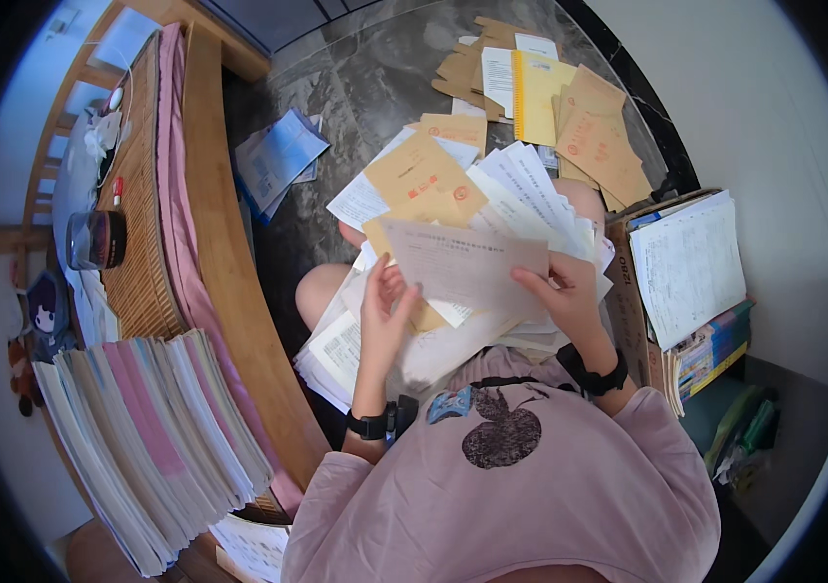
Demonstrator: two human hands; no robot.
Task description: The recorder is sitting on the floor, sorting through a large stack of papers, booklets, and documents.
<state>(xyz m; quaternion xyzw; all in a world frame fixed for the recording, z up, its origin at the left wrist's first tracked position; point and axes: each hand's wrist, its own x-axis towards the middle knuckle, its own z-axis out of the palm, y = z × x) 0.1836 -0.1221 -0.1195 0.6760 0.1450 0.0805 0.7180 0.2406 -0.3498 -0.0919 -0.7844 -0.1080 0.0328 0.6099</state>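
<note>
A printed sheet of paper (463, 262) is held up over my lap, slightly blurred. My right hand (568, 291) pinches its right edge between thumb and fingers. At the left edge, my left hand (387, 296) has its fingers curled round the paper, with the thumb on the near side. Beneath and beyond the sheet, brown envelopes (426, 177) with red print lie on loose white papers (531, 194) spread over my legs. More white pages (338, 352) rest by my left forearm. Both wrists wear black bands.
On the left, a tall stack of papers (156, 437) stands beside a wooden bed frame (224, 233). Blue booklets (283, 160) lie on the dark floor. Farther ahead are a yellow notebook (542, 97) and brown envelopes (601, 136). A cardboard box (631, 301) full of papers stands on the right.
</note>
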